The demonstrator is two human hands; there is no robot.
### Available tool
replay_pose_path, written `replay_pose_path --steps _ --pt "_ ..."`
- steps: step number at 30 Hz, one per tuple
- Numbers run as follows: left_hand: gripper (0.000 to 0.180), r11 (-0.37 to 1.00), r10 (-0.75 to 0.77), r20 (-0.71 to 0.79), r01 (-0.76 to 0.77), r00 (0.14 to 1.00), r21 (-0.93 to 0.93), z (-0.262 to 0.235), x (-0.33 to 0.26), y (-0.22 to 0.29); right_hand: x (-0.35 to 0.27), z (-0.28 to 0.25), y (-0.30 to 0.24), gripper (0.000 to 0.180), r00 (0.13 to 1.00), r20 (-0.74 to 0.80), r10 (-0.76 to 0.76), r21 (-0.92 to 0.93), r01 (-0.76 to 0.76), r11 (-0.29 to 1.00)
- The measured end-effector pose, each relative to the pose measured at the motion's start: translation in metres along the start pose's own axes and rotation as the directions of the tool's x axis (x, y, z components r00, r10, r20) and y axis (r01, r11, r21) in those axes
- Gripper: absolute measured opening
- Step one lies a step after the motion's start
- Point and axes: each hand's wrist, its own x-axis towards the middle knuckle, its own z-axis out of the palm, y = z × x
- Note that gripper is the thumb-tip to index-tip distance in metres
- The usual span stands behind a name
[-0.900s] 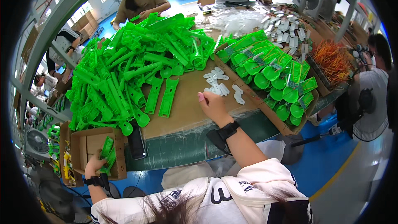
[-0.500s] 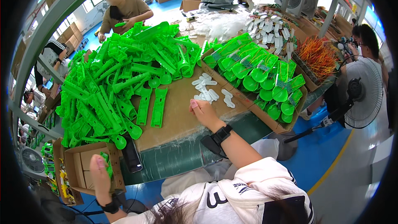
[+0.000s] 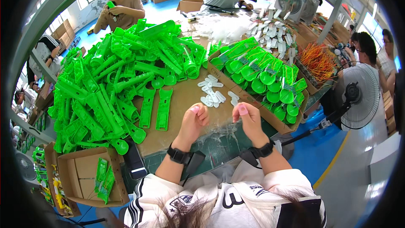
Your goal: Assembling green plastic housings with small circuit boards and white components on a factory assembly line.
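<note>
Over the near edge of the table, my left hand (image 3: 194,121) is closed, its fingers curled under the thumb. Whatever it may hold is hidden. A short gap to its right, my right hand (image 3: 249,120) is closed too, thumb pressed to the fingers; I cannot make out anything in it. Just beyond both lie small white plastic pieces (image 3: 215,97) in a loose group. Two green plastic handle-shaped housings (image 3: 163,109) lie side by side left of my left hand, beside a large heap of green housings (image 3: 101,88).
At the right, a cardboard box (image 3: 276,125) holds green spoon-shaped parts with wires. Orange wires (image 3: 318,63) stand behind it. An open box (image 3: 69,177) with green parts and a phone (image 3: 136,164) are at the lower left. A fan (image 3: 358,95) stands right; two co-workers sit opposite.
My left hand has come from above the lower-left box to the table's middle and closed. My right hand has shifted right. The co-worker opposite has raised a green part.
</note>
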Motion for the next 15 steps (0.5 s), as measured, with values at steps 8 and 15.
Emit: replay_pose_path --steps 8,15 --pt "0.023 0.899 -0.115 0.105 0.149 0.988 -0.411 -0.022 0.022 -0.039 0.016 0.015 -0.218 0.019 0.353 0.635 -0.688 0.576 0.376 0.725" --pt "0.023 0.910 -0.087 0.103 0.121 0.991 -0.396 -0.039 0.019 -0.043 -0.005 0.073 -0.224 0.010 0.427 0.358 -0.830 0.472 0.685 0.556"
